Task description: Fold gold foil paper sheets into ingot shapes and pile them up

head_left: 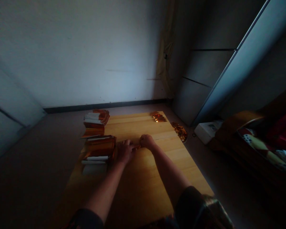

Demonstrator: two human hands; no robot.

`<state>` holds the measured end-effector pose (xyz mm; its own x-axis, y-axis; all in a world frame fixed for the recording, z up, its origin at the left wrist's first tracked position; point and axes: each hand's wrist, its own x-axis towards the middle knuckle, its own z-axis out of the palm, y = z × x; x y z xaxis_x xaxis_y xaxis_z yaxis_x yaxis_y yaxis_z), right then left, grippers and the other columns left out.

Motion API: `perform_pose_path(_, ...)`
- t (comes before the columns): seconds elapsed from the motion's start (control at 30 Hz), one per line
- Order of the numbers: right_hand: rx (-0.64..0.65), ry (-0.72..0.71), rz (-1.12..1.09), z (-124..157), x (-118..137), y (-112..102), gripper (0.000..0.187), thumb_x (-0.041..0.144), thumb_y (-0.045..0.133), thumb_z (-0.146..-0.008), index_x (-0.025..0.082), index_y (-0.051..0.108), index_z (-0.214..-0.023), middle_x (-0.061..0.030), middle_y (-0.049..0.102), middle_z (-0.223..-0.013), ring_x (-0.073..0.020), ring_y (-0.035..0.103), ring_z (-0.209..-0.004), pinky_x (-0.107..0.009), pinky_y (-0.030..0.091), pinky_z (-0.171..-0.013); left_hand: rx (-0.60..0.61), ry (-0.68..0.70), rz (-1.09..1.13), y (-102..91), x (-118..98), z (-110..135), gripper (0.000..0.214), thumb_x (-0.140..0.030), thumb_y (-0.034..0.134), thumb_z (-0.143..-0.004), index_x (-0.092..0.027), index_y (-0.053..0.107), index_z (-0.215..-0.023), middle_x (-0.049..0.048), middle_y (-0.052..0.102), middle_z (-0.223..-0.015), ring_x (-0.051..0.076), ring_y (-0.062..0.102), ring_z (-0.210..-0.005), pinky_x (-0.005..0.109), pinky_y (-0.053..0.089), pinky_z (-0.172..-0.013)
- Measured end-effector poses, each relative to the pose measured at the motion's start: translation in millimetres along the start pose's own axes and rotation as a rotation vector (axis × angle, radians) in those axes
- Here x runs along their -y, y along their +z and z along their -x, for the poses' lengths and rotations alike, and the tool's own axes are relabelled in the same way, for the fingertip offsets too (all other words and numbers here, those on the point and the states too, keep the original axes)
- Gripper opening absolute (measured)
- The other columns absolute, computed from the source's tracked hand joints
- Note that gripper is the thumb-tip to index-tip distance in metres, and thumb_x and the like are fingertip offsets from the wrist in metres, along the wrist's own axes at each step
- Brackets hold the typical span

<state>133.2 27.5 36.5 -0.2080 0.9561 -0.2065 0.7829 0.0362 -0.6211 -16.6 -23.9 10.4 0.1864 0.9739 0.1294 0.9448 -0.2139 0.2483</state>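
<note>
The left hand [125, 151] and right hand [147, 142] seem to pinch one small gold foil strip [137, 147] over the wooden counter [143, 187], though the light is poor. Two foil stacks [100, 148] stand left; two loose foil heaps [158, 117] lie far right.

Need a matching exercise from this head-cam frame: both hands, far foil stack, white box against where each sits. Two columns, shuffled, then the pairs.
Things:
1. Left hand
2. Right hand
3. Farther gold foil stack
4. White box

Places:
A. On the floor, right of the wooden table
B. At the table's far left corner
C. Beside the nearer gold foil stack
D. Right of the other hand, farther from that stack

Pairs: 1-C, 2-D, 3-B, 4-A
</note>
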Motion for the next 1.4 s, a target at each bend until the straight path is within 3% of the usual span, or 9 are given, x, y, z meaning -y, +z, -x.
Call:
perform_pose_path(0.2, 0.006, -0.012, 0.033, -3.3, -5.3, -0.7, 0.021, 0.010, 0.056, -0.070, 0.016, 0.072, -0.082, -0.0011, 0.071, -0.073, -0.0087, 0.062, -0.062, -0.014, 0.040, -0.053, -0.087, 0.063, 0.075, 4.5, 7.5, 2.1, 0.016, -0.030, 0.058, -0.080, -0.030, 0.073, -0.087, 0.0038, 0.062, -0.096, 0.020, 0.049, -0.095, 0.037, 0.033, -0.089)
perform_pose_path(0.33, 0.013, -0.018, 0.047, -4.0, -6.5, 0.0, 0.020, 0.013, 0.064, -0.065, 0.017, 0.070, -0.084, -0.0003, 0.070, -0.075, -0.0094, 0.061, -0.063, -0.015, 0.038, -0.051, -0.113, 0.086, 0.101, 2.4, 7.4, 8.1, 0.016, -0.022, 0.060, -0.078, -0.027, 0.072, -0.087, 0.0038, 0.063, -0.095, 0.019, 0.050, -0.094, 0.035, 0.037, -0.087)
perform_pose_path(0.53, 0.028, -0.054, 0.181, -4.5, -3.1, 1.4, 0.029, 0.031, 0.076, -0.059, 0.020, 0.067, -0.085, 0.0001, 0.069, -0.082, -0.0121, 0.059, -0.070, -0.017, 0.035, -0.052, -0.106, 0.105, 0.122, -3.0, 6.6, 16.9, 0.017, -0.019, 0.059, -0.077, -0.025, 0.072, -0.086, 0.0041, 0.063, -0.096, 0.019, 0.054, -0.094, 0.034, 0.040, -0.087)
perform_pose_path(0.8, 0.025, -0.121, 0.387, -12.8, -2.6, 6.7, 0.041, 0.047, 0.075, -0.062, 0.022, 0.065, -0.093, -0.0034, 0.067, -0.092, -0.0157, 0.060, -0.079, -0.020, 0.036, -0.058, -0.124, 0.100, 0.125, -4.8, 4.3, 21.3, 0.017, -0.022, 0.057, -0.080, -0.024, 0.073, -0.085, 0.0047, 0.064, -0.095, 0.019, 0.054, -0.095, 0.034, 0.040, -0.090)
perform_pose_path(0.93, 0.016, -0.181, 0.360, -14.0, -7.4, 6.6, 0.038, 0.044, 0.077, -0.061, 0.021, 0.065, -0.089, -0.0026, 0.067, -0.089, -0.0146, 0.059, -0.078, -0.020, 0.036, -0.057, -0.095, 0.078, 0.143, -7.7, 2.8, 20.8, 0.018, -0.021, 0.058, -0.077, -0.025, 0.073, -0.086, 0.0044, 0.064, -0.096, 0.019, 0.055, -0.095, 0.034, 0.041, -0.089)
perform_pose_path(1.03, 0.013, -0.124, 0.285, -13.7, -8.4, 6.1, 0.032, 0.035, 0.077, -0.060, 0.020, 0.066, -0.086, -0.0015, 0.068, -0.084, -0.0131, 0.059, -0.072, -0.019, 0.035, -0.054, -0.098, 0.074, 0.143, -5.7, 3.5, 20.6, 0.019, -0.018, 0.059, -0.074, -0.024, 0.073, -0.086, 0.0045, 0.064, -0.097, 0.019, 0.055, -0.095, 0.033, 0.042, -0.088)
perform_pose_path(1.17, 0.007, -0.070, 0.201, -12.2, -7.9, 5.5, 0.017, 0.022, 0.068, -0.068, 0.018, 0.067, -0.084, 0.0001, 0.069, -0.074, -0.0095, 0.058, -0.059, -0.017, 0.035, -0.050, -0.118, 0.084, 0.144, -0.4, 5.6, 21.0, 0.014, -0.021, 0.061, -0.074, -0.023, 0.073, -0.082, 0.0046, 0.063, -0.096, 0.019, 0.055, -0.094, 0.033, 0.041, -0.088)
perform_pose_path(1.3, 0.003, -0.064, 0.170, -8.0, -6.7, 3.9, 0.017, 0.016, 0.061, -0.071, 0.017, 0.068, -0.087, -0.0004, 0.069, -0.070, -0.0088, 0.057, -0.053, -0.017, 0.036, -0.049, -0.118, 0.083, 0.165, 0.5, 7.3, 19.8, 0.011, -0.027, 0.063, -0.075, -0.022, 0.072, -0.080, 0.0049, 0.062, -0.096, 0.018, 0.054, -0.094, 0.032, 0.041, -0.085)
perform_pose_path(1.4, -0.003, -0.091, 0.154, -2.6, -6.6, 1.2, 0.020, 0.011, 0.059, -0.070, 0.017, 0.069, -0.087, -0.0013, 0.070, -0.077, -0.0096, 0.059, -0.061, -0.016, 0.039, -0.054, -0.104, 0.089, 0.179, -0.3, 7.9, 16.4, 0.010, -0.026, 0.062, -0.077, -0.022, 0.071, -0.081, 0.0036, 0.062, -0.094, 0.017, 0.055, -0.091, 0.030, 0.041, -0.083)
